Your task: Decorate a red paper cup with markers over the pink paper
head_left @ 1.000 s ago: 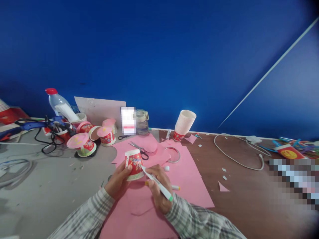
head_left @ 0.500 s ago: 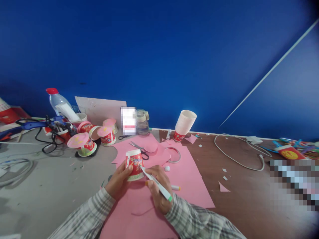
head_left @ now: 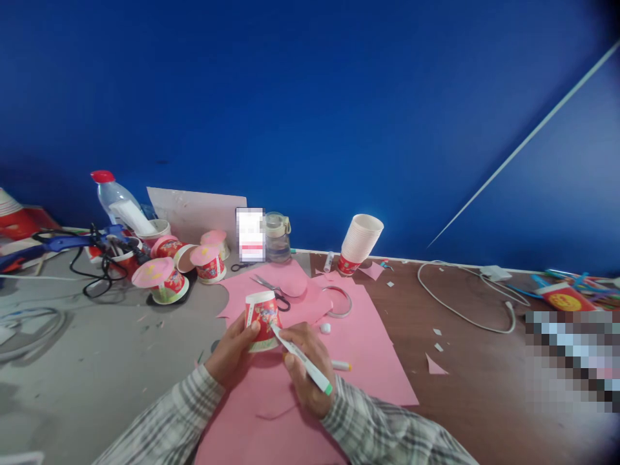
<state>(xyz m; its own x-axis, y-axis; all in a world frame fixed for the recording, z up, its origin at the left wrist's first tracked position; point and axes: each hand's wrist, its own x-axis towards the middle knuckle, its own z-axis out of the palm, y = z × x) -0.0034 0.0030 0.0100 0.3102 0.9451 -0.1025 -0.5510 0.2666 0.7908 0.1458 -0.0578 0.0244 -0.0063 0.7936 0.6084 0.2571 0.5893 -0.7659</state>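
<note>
My left hand [head_left: 234, 349] is closed around the side of a red and white printed paper cup [head_left: 264, 316], held upside down. In my right hand [head_left: 310, 368] is a white marker pen [head_left: 310, 369] with a green end, its tip at the cup's printed side. Both hands are over pink paper [head_left: 368, 349]. Behind the cup lie open scissors [head_left: 276, 294] and a pink paper circle [head_left: 293, 281]. A ring of tape [head_left: 339, 301], a small white cap [head_left: 325, 328] and another marker [head_left: 341, 365] with a yellow end are close to my right hand.
Paper cups with pink paper discs [head_left: 155, 274] stand at the left, near a blue glue gun [head_left: 72, 243]. At the back are a water bottle [head_left: 278, 242] and a leaning stack of cups [head_left: 361, 239]. A white cable [head_left: 465, 323] and paper scraps [head_left: 434, 365] lie at the right.
The marker tip has shifted slightly left across the cup's side, the right hand moving with it. My left hand keeps its hold on the cup. The whole view has moved very slightly.
</note>
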